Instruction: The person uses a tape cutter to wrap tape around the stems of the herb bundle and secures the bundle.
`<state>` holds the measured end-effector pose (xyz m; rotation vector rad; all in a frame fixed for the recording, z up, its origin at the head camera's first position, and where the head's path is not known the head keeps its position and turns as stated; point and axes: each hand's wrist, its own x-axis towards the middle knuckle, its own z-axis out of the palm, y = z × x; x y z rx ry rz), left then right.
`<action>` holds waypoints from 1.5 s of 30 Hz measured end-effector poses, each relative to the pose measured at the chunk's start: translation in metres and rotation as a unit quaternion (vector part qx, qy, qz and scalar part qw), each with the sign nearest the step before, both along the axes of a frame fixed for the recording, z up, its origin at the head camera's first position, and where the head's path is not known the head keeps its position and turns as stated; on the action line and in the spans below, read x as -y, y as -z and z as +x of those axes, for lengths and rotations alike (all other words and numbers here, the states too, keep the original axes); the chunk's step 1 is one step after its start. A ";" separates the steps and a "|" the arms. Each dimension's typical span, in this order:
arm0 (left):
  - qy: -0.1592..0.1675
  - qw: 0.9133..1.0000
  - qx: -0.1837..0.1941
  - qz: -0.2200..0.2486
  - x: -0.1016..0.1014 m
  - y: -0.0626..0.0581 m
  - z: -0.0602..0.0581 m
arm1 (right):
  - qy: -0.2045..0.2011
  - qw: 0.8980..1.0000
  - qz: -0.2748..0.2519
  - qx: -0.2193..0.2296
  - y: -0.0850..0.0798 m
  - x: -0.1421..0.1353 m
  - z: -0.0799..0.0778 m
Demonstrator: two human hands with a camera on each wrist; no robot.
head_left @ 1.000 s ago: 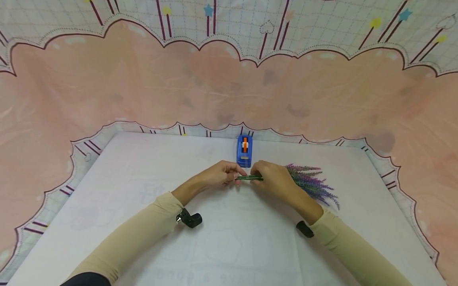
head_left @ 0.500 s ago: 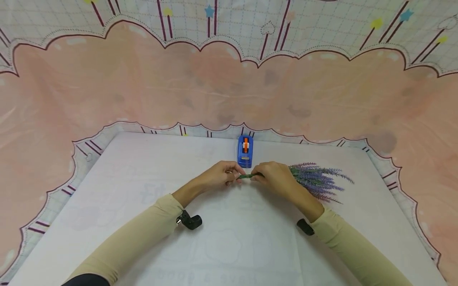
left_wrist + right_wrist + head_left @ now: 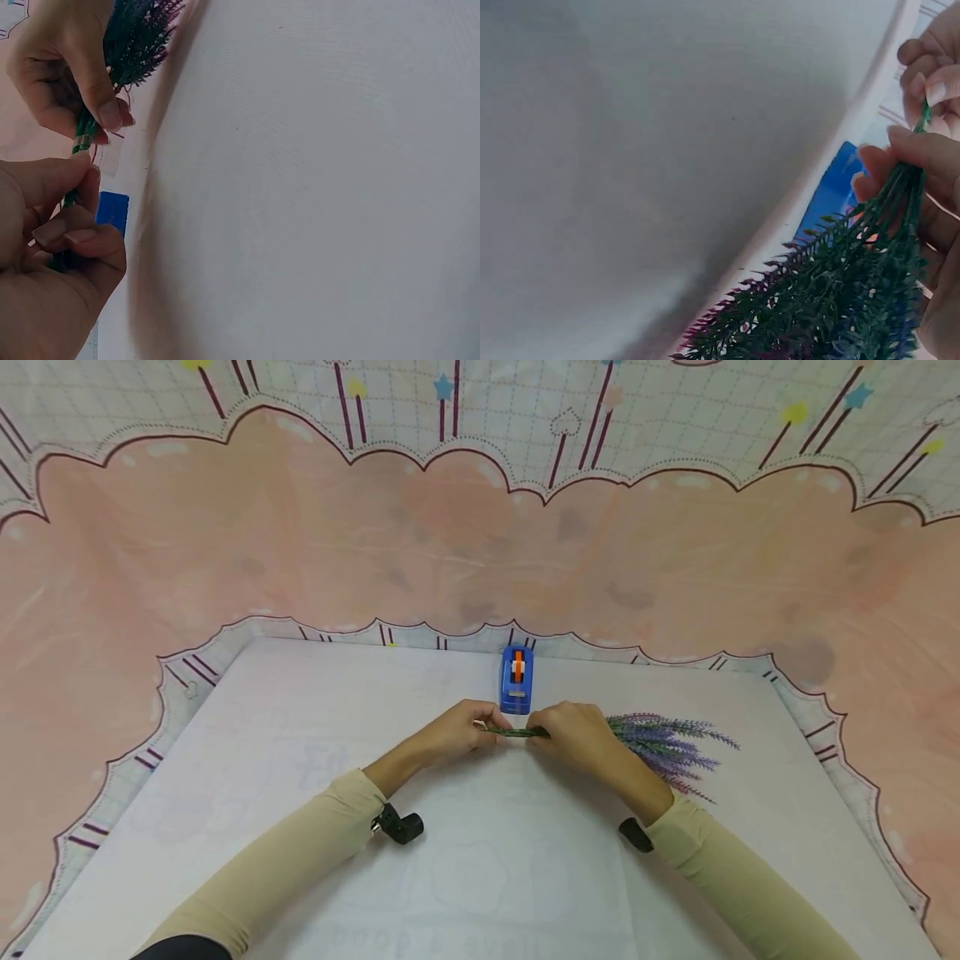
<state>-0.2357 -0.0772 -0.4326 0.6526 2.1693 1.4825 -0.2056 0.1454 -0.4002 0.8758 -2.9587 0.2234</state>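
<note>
A bunch of artificial lavender point(image 3: 666, 745) with purple and pink flower heads lies across my hands, its heads fanned out to the right. My right hand point(image 3: 576, 733) grips the green stems just below the flowers. Toward the stem ends, my left hand point(image 3: 459, 727) pinches them between thumb and fingers. A short stretch of stems point(image 3: 516, 732) shows between the two hands. The left wrist view reveals a pale shiny band point(image 3: 82, 140) around the stems. From the right wrist, the leafy green part point(image 3: 840, 277) spreads out below the right hand.
Just beyond the hands, a blue tape dispenser point(image 3: 516, 683) with an orange hub stands near the far edge of the white-covered table point(image 3: 375, 877). A peach patterned cloth point(image 3: 337, 543) hangs behind the table.
The bunch has turned about its stems: pink heads that were on top a second ago give way to purple ones. Fingers of my left hand have shifted on the stem ends.
</note>
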 end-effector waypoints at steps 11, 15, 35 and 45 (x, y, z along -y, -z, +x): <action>0.002 0.999 -0.038 -0.026 0.001 0.000 -0.001 | -0.004 0.997 -0.011 -0.073 0.011 -0.007 0.002; 0.009 0.999 -0.044 -0.023 0.001 -0.001 -0.002 | -0.004 0.997 -0.016 -0.070 0.011 -0.007 0.003; 0.017 0.998 -0.062 -0.021 0.003 -0.003 -0.003 | -0.045 0.989 -0.034 -0.140 0.008 -0.012 -0.004; -0.032 0.987 -0.137 -0.073 -0.001 -0.004 -0.007 | -0.033 0.994 -0.014 -0.100 0.005 -0.007 -0.008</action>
